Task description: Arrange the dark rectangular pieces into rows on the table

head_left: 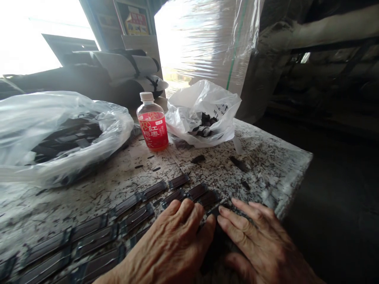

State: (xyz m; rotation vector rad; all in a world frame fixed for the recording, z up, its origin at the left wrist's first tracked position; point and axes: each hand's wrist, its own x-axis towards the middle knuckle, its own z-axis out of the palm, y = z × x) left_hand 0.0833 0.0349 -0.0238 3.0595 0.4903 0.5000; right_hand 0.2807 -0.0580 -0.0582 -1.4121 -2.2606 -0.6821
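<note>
Clear bag (44, 130) and white bag (201, 114) holding dark pieces; left hand (174, 244) and right hand (257, 240), fingers flat, pressing black strips (97, 238).

Bottle (152, 122) between two bags, behind strips (130, 215)

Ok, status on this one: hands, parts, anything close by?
Left hand and right hand flat, palms down, on flat dark rectangular strips laid in rows. Nothing gripped. Red-labelled plastic bottle and clear plastic bags stand beyond, apart.

Dark strips (130, 219) on white, black-speckled table (266, 165); bottle (152, 122) red-labelled, white cap; clear bag (59, 134); white bag (204, 114).
</note>
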